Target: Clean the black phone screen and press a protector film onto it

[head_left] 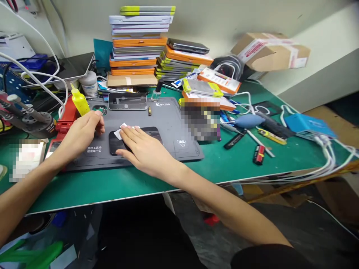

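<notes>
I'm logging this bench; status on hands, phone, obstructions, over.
Right hand flat over white wipe, on black phone. Left hand near yellow bottle, grip unclear. Phone on gray mat, partly covered by right hand and wipe; nothing else across it.

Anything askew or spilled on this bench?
No spill visible. The brown cardboard box at back right looks tilted; the tall stack of flat orange, white and grey cases is uneven, its topmost yellow-and-grey case jutting right past lower ones.

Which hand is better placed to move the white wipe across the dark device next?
Right, most likely: the right hand rests on the white wipe, over the dark device. The left hand is apart from both, near the yellow bottle.
</notes>
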Tool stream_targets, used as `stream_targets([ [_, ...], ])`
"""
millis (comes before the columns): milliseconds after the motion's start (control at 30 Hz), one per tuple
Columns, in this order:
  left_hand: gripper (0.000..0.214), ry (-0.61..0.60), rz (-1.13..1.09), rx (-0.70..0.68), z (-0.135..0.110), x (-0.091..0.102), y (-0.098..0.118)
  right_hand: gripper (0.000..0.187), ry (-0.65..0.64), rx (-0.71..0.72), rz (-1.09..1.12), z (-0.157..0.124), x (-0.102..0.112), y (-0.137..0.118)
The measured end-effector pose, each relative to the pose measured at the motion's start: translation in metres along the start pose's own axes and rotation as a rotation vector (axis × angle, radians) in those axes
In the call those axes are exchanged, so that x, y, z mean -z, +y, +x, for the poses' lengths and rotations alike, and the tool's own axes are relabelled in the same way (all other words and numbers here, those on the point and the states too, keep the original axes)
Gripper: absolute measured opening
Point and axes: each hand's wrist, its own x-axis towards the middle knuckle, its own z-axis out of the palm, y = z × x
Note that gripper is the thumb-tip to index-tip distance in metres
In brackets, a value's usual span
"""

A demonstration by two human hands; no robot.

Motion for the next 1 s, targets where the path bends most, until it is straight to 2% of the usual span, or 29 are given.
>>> stream_targets([
  [67,0.043,0.007,0.002,-0.006,-0.001,0.0,0.0,0.075,0.009,0.004,0.0,-0.007,0.0,-0.001],
  [133,0.044,0.001,-0.005,-0.009,-0.002,-0.001,-0.001,0.08,0.043,0.035,-0.007,-0.026,0.002,-0.004],
  [200,0.044,-0.018,-0.009,-0.011,-0.002,-0.002,-0.002,0.078,0.044,0.066,-0.025,-0.041,0.005,-0.005],
  [267,0.043,-0.033,-0.002,-0.013,-0.002,-0.003,-0.003,0.074,0.03,0.06,-0.027,-0.039,0.007,0.0],
  [433,0.044,-0.023,0.011,-0.021,0.0,-0.003,-0.003,0.077,-0.032,-0.067,-0.005,-0.01,0.006,0.012],
  [600,0.042,-0.049,0.02,-0.024,-0.001,-0.004,-0.003,0.079,0.018,0.028,-0.02,-0.045,0.009,-0.001],
  [667,0.041,-0.063,0.031,-0.027,-0.002,-0.004,-0.002,0.075,0.017,0.038,-0.005,-0.047,0.01,0.003],
  [833,0.043,-0.047,0.042,-0.004,0.0,-0.003,-0.001,0.071,-0.016,-0.096,0.039,-0.016,0.008,0.023],
  [900,0.043,-0.046,0.04,-0.004,0.0,-0.002,-0.003,0.073,0.003,-0.092,0.017,-0.023,0.008,0.02],
  [1000,0.043,-0.068,0.059,-0.011,-0.001,-0.001,-0.006,0.078,0.056,-0.028,-0.038,-0.052,0.01,0.008],
])
